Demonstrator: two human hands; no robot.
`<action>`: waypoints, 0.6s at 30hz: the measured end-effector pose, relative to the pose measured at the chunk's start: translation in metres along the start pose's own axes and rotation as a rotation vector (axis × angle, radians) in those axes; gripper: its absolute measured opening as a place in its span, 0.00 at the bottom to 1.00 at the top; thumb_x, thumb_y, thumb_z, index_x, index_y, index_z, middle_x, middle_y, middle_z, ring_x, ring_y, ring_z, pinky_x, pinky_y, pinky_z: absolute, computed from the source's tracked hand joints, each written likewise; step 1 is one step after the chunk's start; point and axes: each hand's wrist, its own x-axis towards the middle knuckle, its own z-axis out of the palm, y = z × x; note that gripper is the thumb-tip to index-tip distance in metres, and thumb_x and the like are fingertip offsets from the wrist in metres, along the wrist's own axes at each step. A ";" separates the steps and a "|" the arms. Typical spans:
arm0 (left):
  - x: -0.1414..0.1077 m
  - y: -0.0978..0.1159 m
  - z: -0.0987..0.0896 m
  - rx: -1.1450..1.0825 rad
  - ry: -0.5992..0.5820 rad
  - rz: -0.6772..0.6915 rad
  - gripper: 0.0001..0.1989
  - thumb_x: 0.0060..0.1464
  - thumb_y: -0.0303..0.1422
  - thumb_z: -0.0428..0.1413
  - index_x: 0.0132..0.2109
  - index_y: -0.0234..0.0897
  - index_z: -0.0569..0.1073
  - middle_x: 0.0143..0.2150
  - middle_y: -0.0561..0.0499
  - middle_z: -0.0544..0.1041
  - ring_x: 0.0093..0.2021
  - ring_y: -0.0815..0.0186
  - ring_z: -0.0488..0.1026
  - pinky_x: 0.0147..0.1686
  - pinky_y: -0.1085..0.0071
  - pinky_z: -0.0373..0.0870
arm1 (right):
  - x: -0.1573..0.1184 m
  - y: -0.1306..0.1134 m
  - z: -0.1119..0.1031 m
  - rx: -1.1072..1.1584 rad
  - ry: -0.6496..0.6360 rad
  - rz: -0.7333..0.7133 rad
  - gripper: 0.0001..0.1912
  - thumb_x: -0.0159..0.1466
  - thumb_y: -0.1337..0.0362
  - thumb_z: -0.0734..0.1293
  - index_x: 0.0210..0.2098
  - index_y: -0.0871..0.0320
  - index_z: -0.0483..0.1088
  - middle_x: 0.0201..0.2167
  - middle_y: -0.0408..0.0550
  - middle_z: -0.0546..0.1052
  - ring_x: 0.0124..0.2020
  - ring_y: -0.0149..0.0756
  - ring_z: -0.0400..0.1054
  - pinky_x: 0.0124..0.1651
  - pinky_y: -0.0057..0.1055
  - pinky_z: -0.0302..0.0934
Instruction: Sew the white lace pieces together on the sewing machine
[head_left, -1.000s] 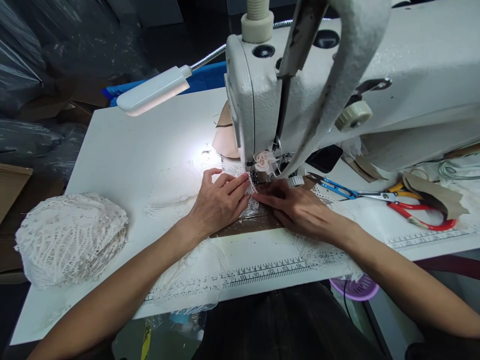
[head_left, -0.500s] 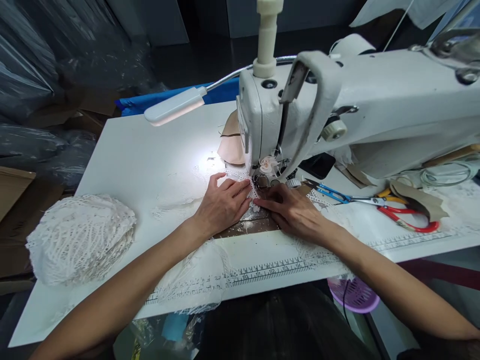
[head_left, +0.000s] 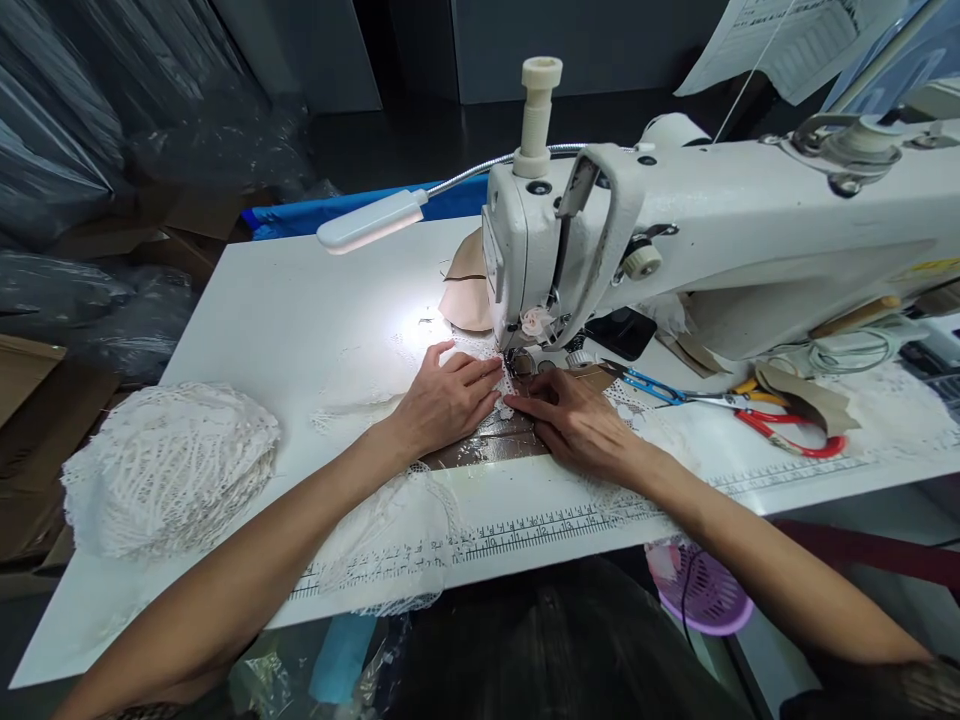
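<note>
My left hand [head_left: 450, 402] lies flat, its fingers stretched toward the needle area and pressing on white lace [head_left: 484, 345]. My right hand [head_left: 585, 418] is on the other side of the needle, with thumb and forefinger brought together at the lace edge. The fingertips of both hands nearly meet just in front of the presser foot. Above them stands a white sewing machine [head_left: 517, 235], a pale fabric rose on its head. Under the hands is a shiny brown taped plate [head_left: 487, 452]. The exact grip of the right fingertips is partly hidden.
A stack of white lace pieces [head_left: 172, 470] sits at left. Blue thread snips [head_left: 645, 383] and red-handled scissors [head_left: 795, 432] lie at right, near a black phone [head_left: 621, 333]. A lamp [head_left: 373, 222] lights beige pads [head_left: 466, 300]. A purple basket [head_left: 705, 590] hangs below the table edge.
The camera view has shifted, showing more of the machine's top. Both hands stay close to the needle on the lace, with barely any visible movement.
</note>
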 end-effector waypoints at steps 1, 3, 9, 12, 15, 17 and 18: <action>0.000 0.000 0.000 -0.001 0.005 -0.001 0.13 0.64 0.31 0.50 0.52 0.38 0.75 0.55 0.46 0.76 0.47 0.58 0.74 0.56 0.48 0.62 | 0.000 0.000 0.000 0.005 0.001 0.000 0.21 0.65 0.70 0.61 0.55 0.55 0.71 0.46 0.56 0.68 0.47 0.44 0.64 0.50 0.44 0.65; 0.000 0.000 0.000 0.000 0.018 0.000 0.13 0.64 0.31 0.50 0.51 0.37 0.75 0.55 0.46 0.77 0.47 0.58 0.75 0.56 0.48 0.62 | 0.000 0.000 -0.001 0.014 -0.003 0.001 0.21 0.64 0.71 0.61 0.55 0.56 0.71 0.47 0.56 0.68 0.47 0.44 0.64 0.50 0.44 0.65; -0.001 0.001 0.001 0.004 0.045 0.013 0.13 0.63 0.30 0.51 0.51 0.37 0.76 0.54 0.45 0.77 0.47 0.58 0.75 0.57 0.45 0.62 | 0.000 0.002 0.000 0.032 0.009 -0.008 0.20 0.65 0.69 0.61 0.55 0.55 0.72 0.46 0.57 0.69 0.46 0.44 0.65 0.49 0.45 0.66; 0.000 -0.001 0.000 -0.008 0.029 0.025 0.13 0.63 0.31 0.51 0.51 0.38 0.76 0.54 0.46 0.77 0.48 0.59 0.75 0.57 0.46 0.62 | -0.001 0.003 0.001 0.027 0.008 -0.008 0.21 0.64 0.70 0.62 0.56 0.54 0.72 0.47 0.57 0.69 0.46 0.44 0.66 0.47 0.44 0.66; 0.001 -0.002 -0.001 -0.009 0.015 0.044 0.13 0.64 0.31 0.50 0.52 0.37 0.75 0.54 0.46 0.77 0.49 0.59 0.75 0.58 0.44 0.60 | -0.001 0.003 0.002 0.021 0.006 -0.004 0.22 0.63 0.70 0.62 0.56 0.54 0.71 0.47 0.56 0.69 0.45 0.44 0.66 0.47 0.44 0.66; 0.001 -0.002 -0.002 -0.004 0.017 0.055 0.13 0.64 0.32 0.50 0.52 0.37 0.75 0.54 0.45 0.77 0.48 0.59 0.75 0.59 0.42 0.59 | -0.001 0.003 0.002 0.024 0.011 0.001 0.21 0.63 0.70 0.62 0.55 0.54 0.72 0.47 0.56 0.69 0.45 0.44 0.65 0.47 0.43 0.66; 0.001 -0.002 -0.002 -0.003 0.020 0.059 0.13 0.64 0.32 0.50 0.51 0.36 0.75 0.54 0.45 0.78 0.48 0.59 0.75 0.59 0.42 0.59 | -0.001 0.002 0.002 0.027 0.015 0.003 0.21 0.63 0.70 0.62 0.54 0.54 0.73 0.47 0.56 0.69 0.45 0.44 0.65 0.47 0.43 0.66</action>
